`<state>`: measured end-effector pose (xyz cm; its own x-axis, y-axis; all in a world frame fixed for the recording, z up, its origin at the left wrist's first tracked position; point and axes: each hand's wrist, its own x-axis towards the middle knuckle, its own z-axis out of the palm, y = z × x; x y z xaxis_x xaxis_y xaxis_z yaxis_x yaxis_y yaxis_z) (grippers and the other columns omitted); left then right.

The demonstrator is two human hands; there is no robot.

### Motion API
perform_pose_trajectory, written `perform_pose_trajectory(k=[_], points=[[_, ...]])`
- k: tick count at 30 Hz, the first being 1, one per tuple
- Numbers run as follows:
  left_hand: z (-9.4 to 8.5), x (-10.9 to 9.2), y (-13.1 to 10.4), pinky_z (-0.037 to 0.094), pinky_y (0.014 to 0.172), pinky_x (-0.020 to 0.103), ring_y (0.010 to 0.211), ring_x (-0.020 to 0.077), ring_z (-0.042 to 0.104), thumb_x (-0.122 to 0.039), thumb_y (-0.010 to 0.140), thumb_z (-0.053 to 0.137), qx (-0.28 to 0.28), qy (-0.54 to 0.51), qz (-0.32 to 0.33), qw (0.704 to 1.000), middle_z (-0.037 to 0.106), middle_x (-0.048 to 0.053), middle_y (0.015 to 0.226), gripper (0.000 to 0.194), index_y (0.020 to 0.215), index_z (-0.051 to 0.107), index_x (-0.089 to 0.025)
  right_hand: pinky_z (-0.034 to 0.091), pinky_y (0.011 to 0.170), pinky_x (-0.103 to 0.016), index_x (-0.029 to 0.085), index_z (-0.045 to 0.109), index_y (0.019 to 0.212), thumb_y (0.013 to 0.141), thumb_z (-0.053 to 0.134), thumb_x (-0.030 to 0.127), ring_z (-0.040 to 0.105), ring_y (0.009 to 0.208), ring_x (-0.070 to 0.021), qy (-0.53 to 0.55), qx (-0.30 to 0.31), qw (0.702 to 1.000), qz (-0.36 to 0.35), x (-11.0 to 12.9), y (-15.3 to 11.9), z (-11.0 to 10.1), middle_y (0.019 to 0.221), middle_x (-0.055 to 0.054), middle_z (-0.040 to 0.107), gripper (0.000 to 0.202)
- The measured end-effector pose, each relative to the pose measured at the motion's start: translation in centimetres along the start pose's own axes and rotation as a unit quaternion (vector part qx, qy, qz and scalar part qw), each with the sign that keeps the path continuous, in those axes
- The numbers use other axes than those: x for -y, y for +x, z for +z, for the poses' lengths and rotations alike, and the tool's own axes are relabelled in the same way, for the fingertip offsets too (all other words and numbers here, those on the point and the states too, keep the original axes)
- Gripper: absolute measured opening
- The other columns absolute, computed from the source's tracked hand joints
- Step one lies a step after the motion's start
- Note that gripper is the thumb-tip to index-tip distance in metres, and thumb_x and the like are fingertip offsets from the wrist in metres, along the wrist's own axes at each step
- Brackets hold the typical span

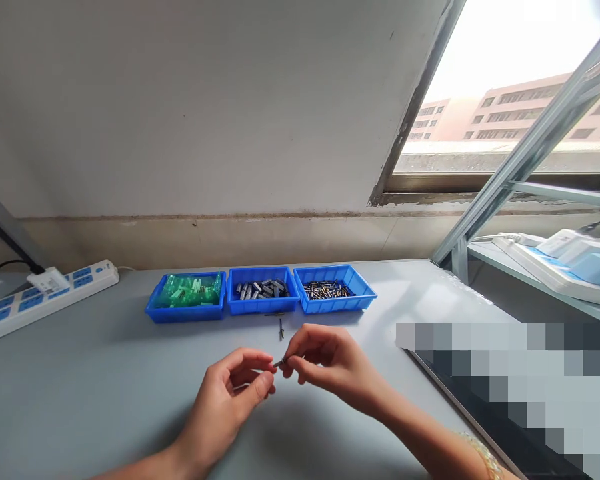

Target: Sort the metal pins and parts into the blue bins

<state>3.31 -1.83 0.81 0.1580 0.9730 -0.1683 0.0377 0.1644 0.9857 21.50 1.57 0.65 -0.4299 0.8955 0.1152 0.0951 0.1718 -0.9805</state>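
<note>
My right hand [325, 360] pinches a small dark metal pin [279, 363] between thumb and forefinger, just above the grey table. My left hand [235, 400] is half curled with its thumb and forefinger apart. A left fingertip is at the pin's left end; whether it presses on it is too small to tell. Beyond my fingers, a similar metal piece with a thin shaft [281, 329] lies on the table. Another thin metal piece [274, 314] rests by the front of the middle blue bin.
The middle blue bin [263, 306] holds dark grey metal blocks. In the right blue bin [333, 305] lie many thin metal pins. The left blue bin [186, 313] contains a green plastic bag [180, 291]. A power strip [90, 275] lies far left; a metal frame [485, 193] stands right.
</note>
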Motion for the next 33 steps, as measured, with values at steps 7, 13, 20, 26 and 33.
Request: perform_pose_trajectory(k=[7,13,20,26,33], points=[[0.0,0.0,0.0,0.048,0.068,0.025,0.069,0.0166,0.062,-0.029,0.072,0.071,-0.031,-0.002,0.013,0.999,0.067,0.000,0.066,0.011,0.070,0.069,-0.018,0.049,0.055,-0.024,0.017,0.068,0.071,0.074,0.068,0.025,0.057,0.062,-0.0119,0.029,-0.032,0.999,-0.001,-0.4,-0.2,0.9,0.068,-0.001,0.064,0.009],[0.4,0.4,-0.1,0.044,0.068,0.026,0.066,0.0162,0.058,-0.039,0.071,0.074,0.044,-0.028,-0.014,0.999,0.065,0.001,0.064,0.024,0.072,0.071,-0.015,0.046,0.062,-0.027,0.020,0.073,0.073,0.078,0.069,0.035,0.052,0.066,-0.0131,0.002,-0.040,0.996,-0.082,-1.0,-0.5,1.9,0.069,-0.001,0.055,0.016],[0.8,0.7,-0.1,0.044,0.068,0.026,0.067,0.0156,0.055,-0.027,0.060,0.081,0.121,-0.089,-0.057,0.987,0.063,0.001,0.064,0.019,0.066,0.071,-0.012,0.043,0.060,-0.025,0.025,0.075,0.078,0.080,0.067,0.024,0.049,0.069,-0.0134,-0.106,0.015,0.985,-0.133,-0.7,-1.2,2.6,0.072,0.000,0.046,0.008],[0.4,-0.1,0.0,0.046,0.077,0.029,0.076,0.0181,0.060,-0.015,0.068,0.065,-0.006,-0.073,-0.043,0.996,0.070,0.003,0.072,0.011,0.076,0.073,-0.016,0.044,0.061,-0.027,0.021,0.069,0.078,0.082,0.061,0.019,0.055,0.066,-0.0141,-0.142,-0.048,0.971,-0.187,-0.5,-0.6,1.0,0.069,-0.001,0.059,0.009],[0.0,-0.3,-0.5,0.050,0.079,0.029,0.079,0.0201,0.065,-0.016,0.072,0.062,0.001,-0.047,0.022,0.999,0.074,0.004,0.078,0.016,0.080,0.075,-0.019,0.047,0.064,-0.026,0.020,0.065,0.073,0.077,0.059,0.014,0.059,0.065,-0.0131,-0.152,-0.056,0.984,-0.078,-1.5,-0.3,1.2,0.070,0.001,0.069,0.010]])
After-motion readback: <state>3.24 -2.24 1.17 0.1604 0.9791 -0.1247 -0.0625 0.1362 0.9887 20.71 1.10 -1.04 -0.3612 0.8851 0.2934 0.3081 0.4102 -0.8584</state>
